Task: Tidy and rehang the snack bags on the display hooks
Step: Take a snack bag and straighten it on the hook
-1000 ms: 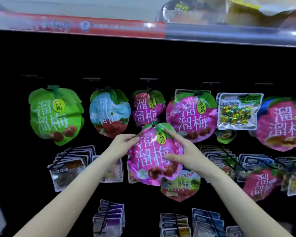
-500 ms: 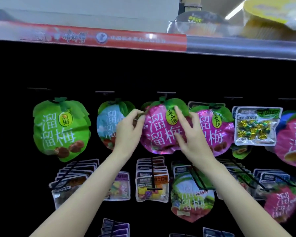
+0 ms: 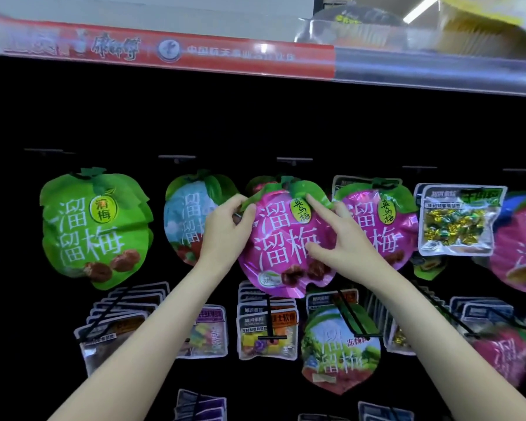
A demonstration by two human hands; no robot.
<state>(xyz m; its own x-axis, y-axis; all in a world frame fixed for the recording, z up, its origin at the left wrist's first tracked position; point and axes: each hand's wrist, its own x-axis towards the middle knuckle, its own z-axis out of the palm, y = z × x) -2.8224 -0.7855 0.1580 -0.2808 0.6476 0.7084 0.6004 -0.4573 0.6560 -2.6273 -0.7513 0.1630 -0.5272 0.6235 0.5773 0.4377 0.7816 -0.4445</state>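
- A big green plum bag [image 3: 96,229] is hanging at the far left of the upper row, on the black back wall [image 3: 255,123] of the display.
- Just right of it a blue and red bag [image 3: 189,217] is hanging, and my left hand is partly covering its right side.
- My left hand [image 3: 225,229] is grasping the upper left edge of the pink snack bag [image 3: 283,241]; my thumb and fingers are pinching the green leaf part there.
- I am holding this pink bag high in the middle of the upper row, its top just under a hook [image 3: 294,161]. I cannot tell if the hook is already passing through the bag's hole.
- My right hand [image 3: 343,241] is lying on the front of the same bag with fingers spread; the index finger is pressing the green leaf at the top and the thumb is pressing the middle of the bag. This hand is not curling around anything.
- Right of my hand a second pink bag [image 3: 383,220] is hanging, then a clear candy bag [image 3: 457,220].
- Below, smaller packets [image 3: 268,329] are hanging in rows on lower hooks.
- Above everything a red shelf strip [image 3: 170,50] is running.
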